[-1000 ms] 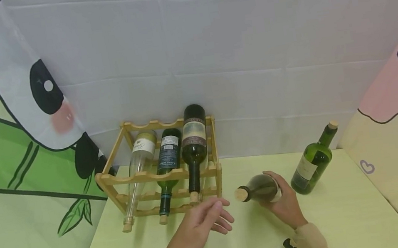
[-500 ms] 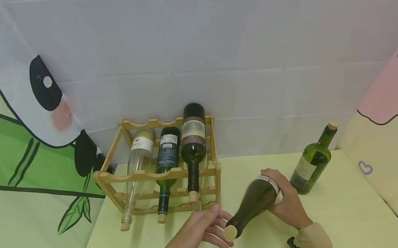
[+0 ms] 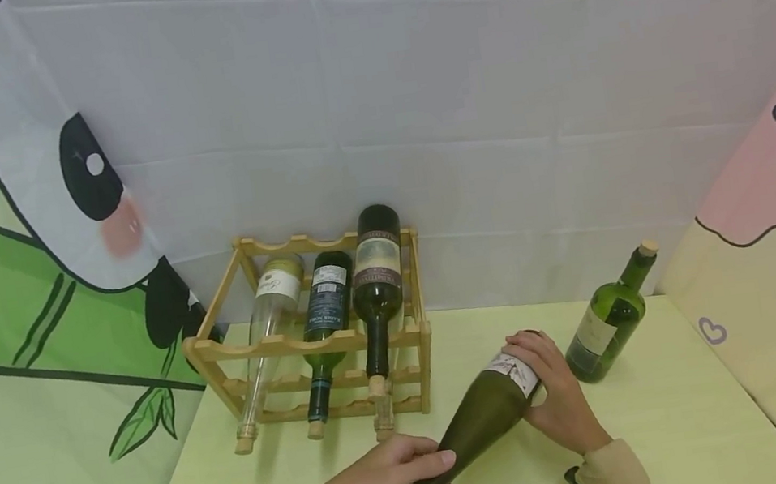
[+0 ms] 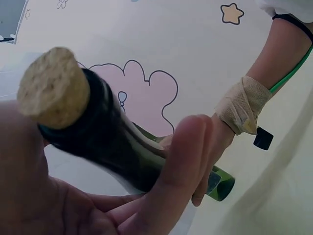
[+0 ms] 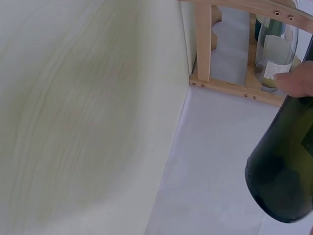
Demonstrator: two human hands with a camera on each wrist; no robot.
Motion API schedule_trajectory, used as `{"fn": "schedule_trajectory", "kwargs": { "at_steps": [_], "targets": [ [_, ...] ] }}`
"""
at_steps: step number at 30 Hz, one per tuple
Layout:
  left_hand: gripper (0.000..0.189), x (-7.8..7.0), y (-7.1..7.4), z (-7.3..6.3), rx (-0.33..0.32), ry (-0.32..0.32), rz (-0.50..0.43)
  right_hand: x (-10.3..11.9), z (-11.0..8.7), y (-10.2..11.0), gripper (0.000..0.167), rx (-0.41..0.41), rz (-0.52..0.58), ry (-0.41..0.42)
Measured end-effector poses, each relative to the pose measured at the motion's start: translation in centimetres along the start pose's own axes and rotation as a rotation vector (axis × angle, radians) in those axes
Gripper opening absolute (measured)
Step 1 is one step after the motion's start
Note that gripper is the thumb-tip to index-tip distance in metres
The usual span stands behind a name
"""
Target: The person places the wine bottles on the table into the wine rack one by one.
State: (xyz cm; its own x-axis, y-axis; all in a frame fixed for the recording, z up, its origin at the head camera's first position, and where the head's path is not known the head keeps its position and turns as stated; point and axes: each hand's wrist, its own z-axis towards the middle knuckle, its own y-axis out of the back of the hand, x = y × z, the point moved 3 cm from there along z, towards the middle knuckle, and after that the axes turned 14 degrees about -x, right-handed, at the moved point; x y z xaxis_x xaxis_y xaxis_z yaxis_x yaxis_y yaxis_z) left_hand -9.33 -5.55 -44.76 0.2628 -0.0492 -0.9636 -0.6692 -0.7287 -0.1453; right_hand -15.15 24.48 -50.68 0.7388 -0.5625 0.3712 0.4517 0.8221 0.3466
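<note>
A dark green wine bottle (image 3: 486,415) is tilted above the table, its cork end low and toward me. My left hand (image 3: 378,479) holds it by the neck, with the thumb across the top and other fingers beneath. Around the labelled base end, my right hand (image 3: 559,395) has its fingers curled. In the left wrist view the cork (image 4: 54,88) looms close, and the neck (image 4: 112,134) runs back along the thumb. Part of the bottle's rounded base (image 5: 279,188) shows at the right edge of the right wrist view.
A wooden wine rack (image 3: 313,340) stands left of centre. On it lie a clear bottle (image 3: 268,323), a blue-labelled bottle (image 3: 326,307) and a dark bottle (image 3: 377,284), corks toward me. Another clear bottle's neck (image 3: 384,414) protrudes below. A green bottle (image 3: 605,324) stands upright at right.
The bottle's corked end has swung toward me and left, down to my left hand. My left hand, earlier loose beside the rack, now holds the neck. My right hand keeps its grip on the base end.
</note>
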Motion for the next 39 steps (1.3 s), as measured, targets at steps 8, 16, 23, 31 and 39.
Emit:
{"fn": "schedule_trajectory", "kwargs": {
  "at_steps": [8, 16, 23, 31, 39],
  "targets": [
    [0.036, 0.8, 0.1, 0.2, -0.007, 0.047, 0.019, 0.1, -0.2, -0.1, 0.09, -0.036, -0.052, 0.013],
    [0.026, 1.5, 0.2, 0.3, 0.018, 0.056, 0.008, 0.0, -0.3, 0.0, 0.085, -0.069, -0.071, 0.027],
    [0.028, 2.0, 0.6, 0.4, -0.022, 0.056, 0.042, 0.0, -0.5, 0.0, 0.08, -0.093, -0.076, 0.024],
    [0.02, 2.0, 0.9, 0.6, -0.085, 0.037, 0.108, 0.0, -1.5, -0.4, 0.084, -0.119, -0.112, -0.01],
    [0.019, 1.9, 1.1, 0.5, -0.102, 0.03, 0.167, 0.1, -1.9, -0.4, 0.084, -0.159, -0.129, -0.017]
  ]
}}
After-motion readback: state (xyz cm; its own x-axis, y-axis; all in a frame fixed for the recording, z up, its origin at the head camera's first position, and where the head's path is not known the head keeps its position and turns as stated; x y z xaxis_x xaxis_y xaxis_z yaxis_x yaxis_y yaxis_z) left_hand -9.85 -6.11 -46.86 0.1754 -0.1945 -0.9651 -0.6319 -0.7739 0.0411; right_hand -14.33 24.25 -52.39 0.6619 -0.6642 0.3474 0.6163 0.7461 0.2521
